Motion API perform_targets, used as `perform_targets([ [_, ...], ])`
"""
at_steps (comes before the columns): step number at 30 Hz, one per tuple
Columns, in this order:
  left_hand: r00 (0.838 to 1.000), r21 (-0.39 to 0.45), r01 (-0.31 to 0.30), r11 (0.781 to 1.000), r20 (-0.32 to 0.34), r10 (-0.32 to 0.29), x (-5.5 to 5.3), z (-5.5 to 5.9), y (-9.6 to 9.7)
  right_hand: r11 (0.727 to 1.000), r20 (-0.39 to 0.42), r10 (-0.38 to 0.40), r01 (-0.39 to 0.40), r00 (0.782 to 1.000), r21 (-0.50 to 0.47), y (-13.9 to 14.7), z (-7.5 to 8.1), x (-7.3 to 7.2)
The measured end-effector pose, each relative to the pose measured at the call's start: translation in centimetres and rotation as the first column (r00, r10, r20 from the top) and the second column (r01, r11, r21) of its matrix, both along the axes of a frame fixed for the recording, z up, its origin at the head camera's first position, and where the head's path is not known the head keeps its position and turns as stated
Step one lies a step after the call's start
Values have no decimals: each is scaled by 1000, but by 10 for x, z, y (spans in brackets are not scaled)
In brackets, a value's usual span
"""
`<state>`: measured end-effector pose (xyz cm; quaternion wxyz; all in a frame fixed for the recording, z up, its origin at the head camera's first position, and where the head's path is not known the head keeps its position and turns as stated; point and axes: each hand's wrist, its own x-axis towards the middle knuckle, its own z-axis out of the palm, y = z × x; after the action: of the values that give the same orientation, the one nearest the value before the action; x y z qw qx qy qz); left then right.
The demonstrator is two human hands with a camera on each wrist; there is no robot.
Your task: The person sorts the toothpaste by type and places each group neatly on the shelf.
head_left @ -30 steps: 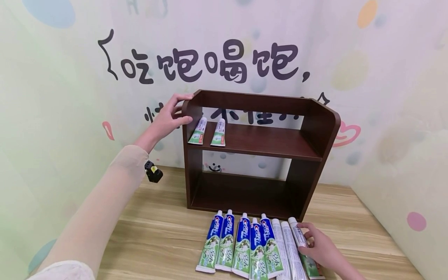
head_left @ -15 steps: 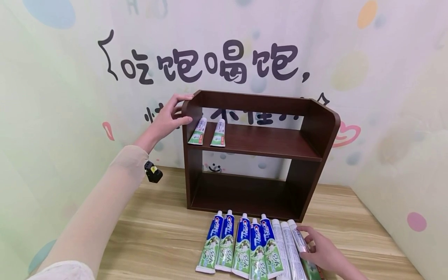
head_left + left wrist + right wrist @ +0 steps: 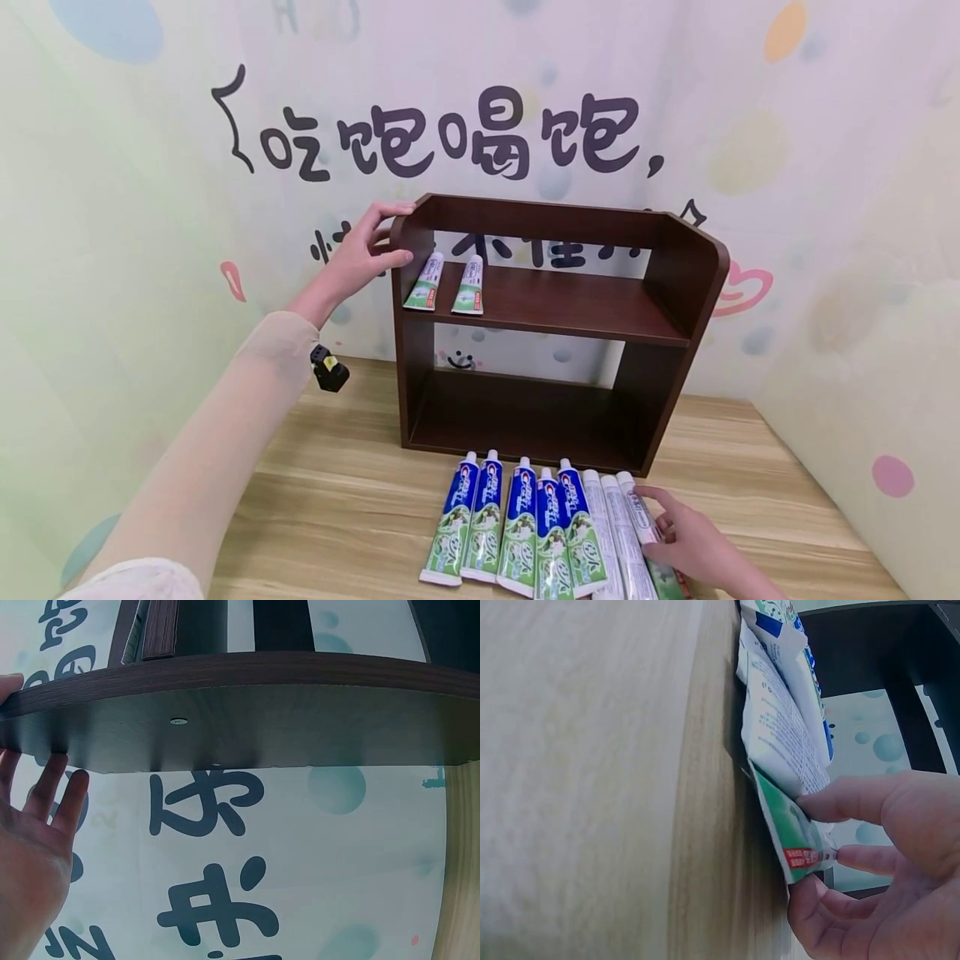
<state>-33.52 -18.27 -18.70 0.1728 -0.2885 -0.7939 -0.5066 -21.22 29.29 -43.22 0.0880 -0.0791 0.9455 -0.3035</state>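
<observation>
My left hand (image 3: 358, 260) holds the upper left side panel of a dark brown two-tier shelf (image 3: 570, 304), the thumb on its inner side. Down at the front right, my right hand (image 3: 692, 537) pinches the rightmost toothpaste tube (image 3: 641, 515). In the right wrist view the thumb and fingers lie on either side of this tube's green end (image 3: 784, 821). Left of it lie white-backed tubes (image 3: 617, 533), then several blue-and-green toothpaste tubes (image 3: 517, 525) side by side. Two small green-and-white tubes, one at the left wall (image 3: 426, 283) and another beside it (image 3: 468, 285), lie on the upper tier.
The shelf stands on a wood-grain table (image 3: 330, 492) against a printed backdrop (image 3: 525, 50). Its lower tier (image 3: 517, 412) opens just behind the row of tubes. A black device (image 3: 328, 368) sits at the left wrist.
The right hand and the tube it pinches have shifted slightly toward me. The left hand, the shelf and the other tubes stay where they were.
</observation>
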Motion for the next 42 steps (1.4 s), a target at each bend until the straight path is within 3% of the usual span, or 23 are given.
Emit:
perform_targets([
  [5,1000,3,3,1000,-4,-3,0,0,1,1000,-8,2,-2,1000,8,1,-1,2],
  [13,1000,-2,0,1000,-13,0,-6,-2,-1,995,-60,95,-94,994,13,5,-1,1],
  [20,999,12,2,1000,-34,-1,-27,-11,-8,996,8,88,-88,996,22,6,7,-4],
  [28,999,2,0,1000,-48,0,-28,-12,-8,998,22,46,-46,999,46,4,10,-7],
  [32,999,1,2,1000,-38,-2,-20,-8,-5,999,38,52,-53,998,12,6,11,-8],
  [37,999,2,9,1000,-48,-9,-22,-9,-7,991,80,107,-99,991,-90,12,11,-10],
  [39,998,7,10,1000,-59,-10,-30,-13,-10,988,105,105,-92,989,-123,13,11,-10],
  [42,998,8,12,1000,-59,-12,-29,-13,-10,983,133,103,-80,986,-167,16,8,-10],
])
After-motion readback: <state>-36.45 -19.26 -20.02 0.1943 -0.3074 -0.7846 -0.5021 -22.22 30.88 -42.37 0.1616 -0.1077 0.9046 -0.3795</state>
